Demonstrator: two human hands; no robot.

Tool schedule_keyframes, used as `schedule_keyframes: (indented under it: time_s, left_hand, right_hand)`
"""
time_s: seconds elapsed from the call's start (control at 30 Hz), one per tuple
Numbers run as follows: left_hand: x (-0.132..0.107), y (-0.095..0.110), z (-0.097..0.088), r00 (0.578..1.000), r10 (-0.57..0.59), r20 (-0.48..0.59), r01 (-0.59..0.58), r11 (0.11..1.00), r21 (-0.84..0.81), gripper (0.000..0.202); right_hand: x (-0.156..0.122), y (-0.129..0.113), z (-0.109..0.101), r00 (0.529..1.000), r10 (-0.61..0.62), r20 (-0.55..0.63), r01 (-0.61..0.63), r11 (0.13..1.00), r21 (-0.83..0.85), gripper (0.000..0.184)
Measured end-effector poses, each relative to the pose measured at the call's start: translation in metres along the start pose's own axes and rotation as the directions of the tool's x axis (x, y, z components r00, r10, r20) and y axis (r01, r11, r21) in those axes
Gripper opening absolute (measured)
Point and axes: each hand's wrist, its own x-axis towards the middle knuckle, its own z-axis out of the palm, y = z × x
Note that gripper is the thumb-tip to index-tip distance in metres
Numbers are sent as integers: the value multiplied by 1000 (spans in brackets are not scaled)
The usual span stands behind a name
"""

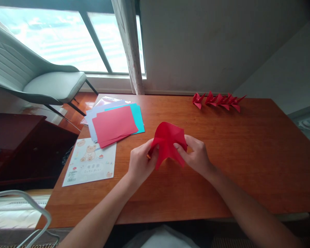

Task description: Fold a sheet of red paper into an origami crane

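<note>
A partly folded sheet of red paper (168, 138) is held just above the wooden table (222, 179), near its middle. My left hand (139, 162) pinches the paper's lower left edge, fingers closed on it. My right hand (196, 155) grips the right side, thumb on top and fingers curled behind. The paper bulges open at the top and tapers toward the bottom between my hands.
A stack of coloured sheets (115, 124), red on top with blue and lilac beneath, lies at the table's left. Below it is a printed card with bear pictures (90, 162). Several folded red paper figures (219, 100) line the far edge. A grey chair (41, 82) stands left by the window.
</note>
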Motion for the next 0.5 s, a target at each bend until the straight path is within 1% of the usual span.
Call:
schedule_keyframes:
  time_s: [0.03, 0.1, 0.13, 0.2, 0.27, 0.33, 0.4, 0.47, 0.5]
  left_hand:
    - [-1, 1, 1, 1000, 16, 9, -17, 1000, 5, 23]
    - [-2, 1, 1, 998, 55, 37, -55, 998, 3, 24]
    - [-2, 2, 1, 996, 77, 51, -77, 997, -1, 25]
    - [-2, 2, 1, 991, 115, 75, -114, 993, -19, 26]
    - [-1, 3, -1, 989, 126, 83, -122, 991, -54, 26]
    - [0, 4, -2, 992, 106, 75, -98, 990, -101, 26]
    - [1, 5, -3, 996, 52, 67, -41, 986, -162, 27]
    - [2, 6, -2, 996, -33, 83, 54, 960, -276, 30]
    - [3, 6, -2, 991, -80, 108, 114, 928, -354, 32]
  right_hand:
    - [-1, 0, 1, 999, -28, 27, 28, 999, 23, 6]
    - [-4, -1, 2, 993, -72, 92, 65, 995, 79, 22]
    - [-5, -1, 2, 989, -82, 124, 69, 991, 111, 27]
    - [-4, -1, 0, 982, -79, 172, 49, 984, 170, 31]
    - [-3, -1, -2, 979, -58, 194, 14, 976, 218, 30]
    - [-1, -2, -4, 980, -30, 195, -21, 966, 256, 28]
    - [1, -3, -5, 982, 8, 186, -63, 954, 292, 26]
    - [2, -3, -7, 981, 63, 182, -120, 939, 322, 23]
    - [2, -3, -8, 978, 98, 186, -157, 929, 334, 21]
